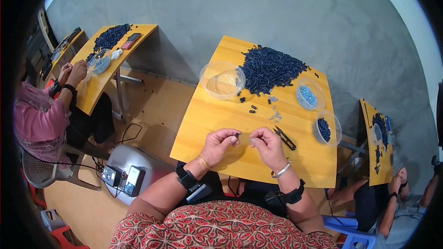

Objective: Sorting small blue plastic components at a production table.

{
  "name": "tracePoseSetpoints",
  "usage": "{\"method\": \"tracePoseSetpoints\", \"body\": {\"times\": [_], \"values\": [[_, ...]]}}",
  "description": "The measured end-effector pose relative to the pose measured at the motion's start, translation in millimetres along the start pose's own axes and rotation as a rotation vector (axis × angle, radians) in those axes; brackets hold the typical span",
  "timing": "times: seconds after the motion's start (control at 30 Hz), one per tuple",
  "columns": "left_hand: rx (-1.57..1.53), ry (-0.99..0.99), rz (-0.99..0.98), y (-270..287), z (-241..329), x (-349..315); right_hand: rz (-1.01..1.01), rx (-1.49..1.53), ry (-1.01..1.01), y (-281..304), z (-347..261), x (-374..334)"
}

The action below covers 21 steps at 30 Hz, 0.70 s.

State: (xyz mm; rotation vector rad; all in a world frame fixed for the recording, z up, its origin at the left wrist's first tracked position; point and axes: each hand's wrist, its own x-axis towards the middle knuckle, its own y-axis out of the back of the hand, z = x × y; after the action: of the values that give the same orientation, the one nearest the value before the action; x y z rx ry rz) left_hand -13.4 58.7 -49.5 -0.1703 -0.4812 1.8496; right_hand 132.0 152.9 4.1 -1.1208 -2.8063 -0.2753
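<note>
Over the near part of the wooden table [210, 131], my left hand [218, 144] pinches a small black plastic piece [237, 135] between thumb and fingertips. Close beside it, a short gap away, my right hand [267, 146] is closed in a pinch; a tiny pale bit seems to show at its fingertips, too small to name. Black thread snips [284, 139] lie just right of my right hand. Beyond my hands are a few loose black pieces [253, 109] and a scatter of small grey pieces [276, 116].
A big heap of black pieces [272, 70] covers the table's far side. A clear bowl [221, 93] stands left of it. At the right are a tub of light-blue pieces [308, 96] and a tub of black pieces [324, 129]. Co-workers sit at tables on both sides.
</note>
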Motion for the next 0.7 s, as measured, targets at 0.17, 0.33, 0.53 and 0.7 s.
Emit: {"method": "tracePoseSetpoints", "body": {"times": [0.17,0.33,0.53,0.7], "values": [[-0.032,0.007,-0.030,-4.5,5.9,-1.0,0.019,-0.049,0.027,-1.7,-4.3,2.9],[-0.048,0.038,-0.079,-0.2,0.6,-0.1,0.020,-0.066,0.070,-3.8,1.2,4.1],[-0.026,0.030,-0.071,-3.2,1.8,-1.7,0.023,-0.224,0.161,-5.5,3.8,5.4],[-0.026,0.033,-0.054,-4.5,2.9,-2.6,0.000,-0.196,0.157,-3.5,1.9,3.1]]}}
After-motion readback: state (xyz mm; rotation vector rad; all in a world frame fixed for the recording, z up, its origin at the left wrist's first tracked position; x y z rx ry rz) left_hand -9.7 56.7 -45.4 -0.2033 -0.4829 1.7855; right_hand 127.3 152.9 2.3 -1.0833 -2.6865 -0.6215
